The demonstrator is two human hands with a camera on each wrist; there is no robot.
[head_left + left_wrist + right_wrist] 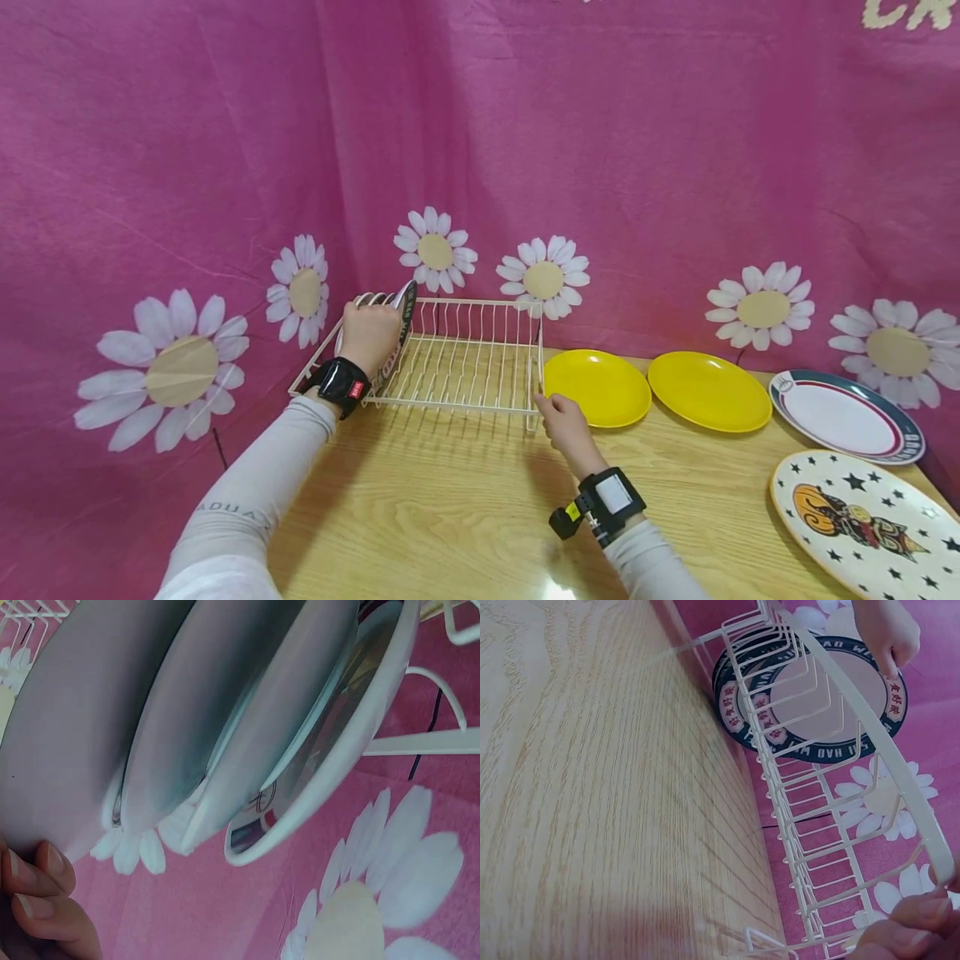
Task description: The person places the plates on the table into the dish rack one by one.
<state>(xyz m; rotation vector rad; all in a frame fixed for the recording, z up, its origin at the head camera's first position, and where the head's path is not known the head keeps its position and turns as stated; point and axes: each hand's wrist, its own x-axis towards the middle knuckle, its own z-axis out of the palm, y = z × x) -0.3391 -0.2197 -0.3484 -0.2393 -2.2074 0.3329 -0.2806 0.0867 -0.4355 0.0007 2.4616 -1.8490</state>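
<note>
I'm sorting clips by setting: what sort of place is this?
Probably a staged tabletop setup, perhaps indoors: a pink floral cloth hangs behind a wooden table, which holds a dish rack and yellow plates.

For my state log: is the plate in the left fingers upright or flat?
Upright, slightly tilted: the head view shows the plate standing on edge.

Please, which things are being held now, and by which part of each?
Left hand: a plate, by its rim. Right hand: the rack, by its near right corner.
</note>
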